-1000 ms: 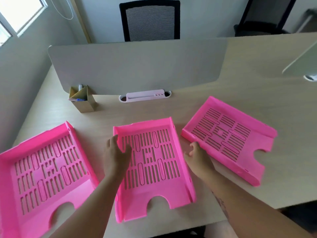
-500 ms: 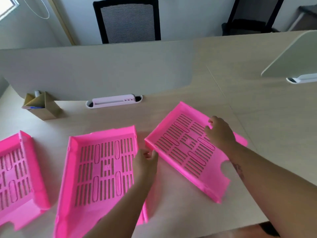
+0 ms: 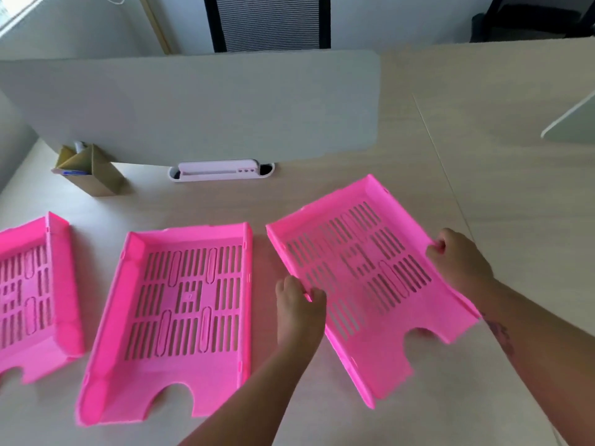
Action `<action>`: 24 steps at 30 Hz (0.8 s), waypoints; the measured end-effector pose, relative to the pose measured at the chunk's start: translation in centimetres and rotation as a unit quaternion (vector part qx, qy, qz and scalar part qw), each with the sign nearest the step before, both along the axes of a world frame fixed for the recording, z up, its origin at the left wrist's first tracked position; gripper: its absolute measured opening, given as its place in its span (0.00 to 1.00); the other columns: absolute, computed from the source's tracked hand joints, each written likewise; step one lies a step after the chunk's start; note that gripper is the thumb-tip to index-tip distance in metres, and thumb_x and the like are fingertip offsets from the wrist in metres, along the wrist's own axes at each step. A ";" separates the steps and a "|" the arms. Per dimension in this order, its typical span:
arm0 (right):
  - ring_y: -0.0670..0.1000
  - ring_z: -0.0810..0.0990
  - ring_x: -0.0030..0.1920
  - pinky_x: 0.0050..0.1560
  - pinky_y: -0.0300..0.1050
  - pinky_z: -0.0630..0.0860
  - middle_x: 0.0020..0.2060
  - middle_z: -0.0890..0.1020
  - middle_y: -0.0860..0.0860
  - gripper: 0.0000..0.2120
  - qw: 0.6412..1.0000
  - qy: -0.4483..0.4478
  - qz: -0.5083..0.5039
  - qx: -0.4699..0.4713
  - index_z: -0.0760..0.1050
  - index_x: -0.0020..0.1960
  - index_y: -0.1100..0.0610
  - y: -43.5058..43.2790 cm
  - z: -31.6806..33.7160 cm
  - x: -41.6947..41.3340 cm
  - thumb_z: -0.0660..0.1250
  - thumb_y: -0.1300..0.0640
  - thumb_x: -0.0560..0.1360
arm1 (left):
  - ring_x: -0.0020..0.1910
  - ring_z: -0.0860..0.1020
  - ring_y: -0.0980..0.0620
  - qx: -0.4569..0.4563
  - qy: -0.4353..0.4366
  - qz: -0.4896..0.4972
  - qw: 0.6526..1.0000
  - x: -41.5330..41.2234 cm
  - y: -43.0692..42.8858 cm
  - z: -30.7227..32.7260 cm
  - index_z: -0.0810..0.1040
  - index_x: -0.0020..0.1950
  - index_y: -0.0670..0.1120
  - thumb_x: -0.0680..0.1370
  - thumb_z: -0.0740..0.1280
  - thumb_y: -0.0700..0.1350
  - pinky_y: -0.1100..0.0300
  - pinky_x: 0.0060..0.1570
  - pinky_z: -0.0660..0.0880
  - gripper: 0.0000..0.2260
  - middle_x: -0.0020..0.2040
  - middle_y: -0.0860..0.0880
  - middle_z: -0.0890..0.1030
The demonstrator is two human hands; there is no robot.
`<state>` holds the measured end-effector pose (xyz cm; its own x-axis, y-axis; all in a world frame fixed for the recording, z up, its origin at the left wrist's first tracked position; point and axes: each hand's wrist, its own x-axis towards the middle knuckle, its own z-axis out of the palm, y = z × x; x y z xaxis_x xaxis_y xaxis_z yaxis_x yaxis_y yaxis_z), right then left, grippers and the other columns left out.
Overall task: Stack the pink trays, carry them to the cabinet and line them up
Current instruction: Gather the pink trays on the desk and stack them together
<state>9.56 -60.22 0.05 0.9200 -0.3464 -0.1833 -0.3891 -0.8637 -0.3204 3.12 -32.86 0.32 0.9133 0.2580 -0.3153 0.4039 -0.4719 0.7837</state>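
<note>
Three pink slotted trays are on the wooden desk. The right tray [image 3: 360, 272] is raised off the desk and tilted. My left hand [image 3: 297, 309] grips its left wall and my right hand [image 3: 458, 263] grips its right wall. The middle tray [image 3: 180, 317] lies flat on the desk just left of my left hand. The left tray [image 3: 35, 284] is cut off by the frame's left edge.
A grey divider panel [image 3: 199, 104] stands across the back of the desk [image 3: 515, 204]. Under it sit a white cable port [image 3: 220, 170] and a brown pen holder [image 3: 85, 169]. A black office chair [image 3: 270, 22] stands behind the panel.
Both hands left the middle tray and took the right tray by its side walls. That tray has come up off the desk and tilted. My view has shifted right.
</note>
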 end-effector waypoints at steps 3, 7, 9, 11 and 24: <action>0.51 0.65 0.27 0.28 0.43 0.60 0.29 0.69 0.52 0.13 0.999 -0.011 0.051 -0.016 0.62 0.36 0.55 1.7 2.4 -0.7 0.58 0.57 0.79 | 0.37 0.72 0.49 -0.001 -0.058 -0.017 0.998 1.6 2.2 2.4 0.66 0.42 0.54 0.77 0.61 0.39 0.53 0.34 0.75 0.10 0.50 0.44 0.72; 0.52 0.65 0.26 0.29 0.46 0.62 0.27 0.68 0.53 0.14 0.993 -0.035 0.093 0.063 0.60 0.37 0.54 8.5 5.3 -1.7 0.57 0.57 0.80 | 0.40 0.72 0.45 0.032 -0.075 0.010 0.997 3.0 9.3 4.4 0.66 0.48 0.43 0.79 0.57 0.38 0.50 0.33 0.73 0.01 0.46 0.41 0.73; 0.52 0.64 0.26 0.28 0.46 0.59 0.27 0.68 0.52 0.15 0.987 -0.026 0.102 0.121 0.59 0.35 0.53 13.6 6.2 -2.9 0.58 0.58 0.79 | 0.35 0.69 0.48 0.072 -0.071 0.015 0.995 3.3 14.7 5.2 0.65 0.48 0.39 0.81 0.56 0.39 0.55 0.28 0.66 0.03 0.41 0.43 0.71; 0.51 0.65 0.26 0.27 0.46 0.58 0.27 0.68 0.52 0.16 0.980 -0.014 0.112 0.164 0.59 0.34 0.52 19.1 6.4 -4.2 0.59 0.60 0.78 | 0.32 0.69 0.48 0.115 -0.052 0.027 0.992 3.5 20.7 5.8 0.67 0.50 0.37 0.81 0.57 0.40 0.55 0.28 0.63 0.05 0.38 0.44 0.72; 0.51 0.70 0.26 0.24 0.42 0.61 0.29 0.69 0.48 0.06 0.992 -0.031 0.042 0.117 0.68 0.51 0.59 36.3 3.0 -9.4 0.55 0.57 0.80 | 0.30 0.69 0.51 0.145 0.031 -0.028 0.989 0.5 35.2 4.5 0.65 0.51 0.39 0.84 0.56 0.42 0.58 0.25 0.64 0.06 0.36 0.46 0.72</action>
<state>0.16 -23.95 3.03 0.9559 -0.2227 -0.1913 -0.2918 -0.7915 -0.5370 3.65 2.37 4.80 0.9104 0.2947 -0.2904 0.4127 -0.6967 0.5868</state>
